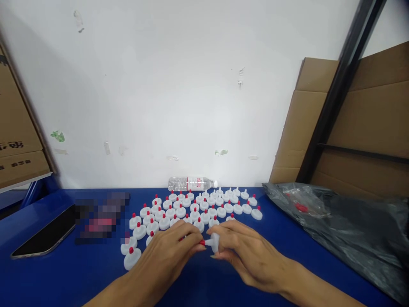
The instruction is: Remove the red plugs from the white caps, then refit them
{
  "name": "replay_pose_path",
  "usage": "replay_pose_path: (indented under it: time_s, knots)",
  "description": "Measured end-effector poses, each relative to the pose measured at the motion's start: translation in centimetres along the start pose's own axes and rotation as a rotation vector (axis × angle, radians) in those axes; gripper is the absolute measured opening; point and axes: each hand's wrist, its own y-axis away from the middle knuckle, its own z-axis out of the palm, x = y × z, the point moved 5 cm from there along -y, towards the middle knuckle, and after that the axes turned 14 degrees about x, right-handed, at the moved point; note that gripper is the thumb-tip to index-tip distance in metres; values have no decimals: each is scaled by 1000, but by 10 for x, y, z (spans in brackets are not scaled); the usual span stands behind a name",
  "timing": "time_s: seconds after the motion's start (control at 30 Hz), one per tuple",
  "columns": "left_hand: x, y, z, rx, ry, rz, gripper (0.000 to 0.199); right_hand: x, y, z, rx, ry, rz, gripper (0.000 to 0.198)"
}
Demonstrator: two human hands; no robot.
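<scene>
Between the fingers of my right hand [244, 249] is a white nozzle cap [215, 242], tilted on its side so its thin spout points left. My left hand [174, 245] pinches a small red tip cap [202, 242] at the end of that spout. Whether the red cap is fully seated cannot be made out. Just beyond both hands stand many more white nozzle caps [164, 221] in loose rows, spouts up. Most carry red tips; several at the back right have bare white spouts. My hands hide part of the nearest rows.
A clear plastic bottle [183, 183] lies against the wall. At left are a phone [46, 232] and a blurred-out item [104, 217]. A dark plastic bag [345, 230] at right bears a clear bag of red pieces [301, 207]. Cardboard [297, 123] leans behind it.
</scene>
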Motion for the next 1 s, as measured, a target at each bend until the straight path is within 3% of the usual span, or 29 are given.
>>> replay_pose_path:
  time_s: [0.2,0.37,0.53,0.67,0.8,0.9,1.0]
  knots:
    - [-1,4,10,-87,-10,-45,24,-3,5,6,2,36,30,26]
    - [-6,7,14,-89,58,-159,25,-1,9,11,36,19,47,25]
    - [-8,6,13,-113,82,-160,24,-2,8,16,22,8,79,26]
    - [-8,-3,4,-102,-72,-44,25,4,-1,13,-17,-70,224,17]
    - [-13,-9,-9,-97,-263,109,26,20,-5,3,-34,-54,310,21]
    - [-22,-12,-18,-127,-397,151,27,45,-2,-11,56,31,437,16]
    - [-28,-13,-22,-239,-517,196,24,75,4,-30,199,93,617,15]
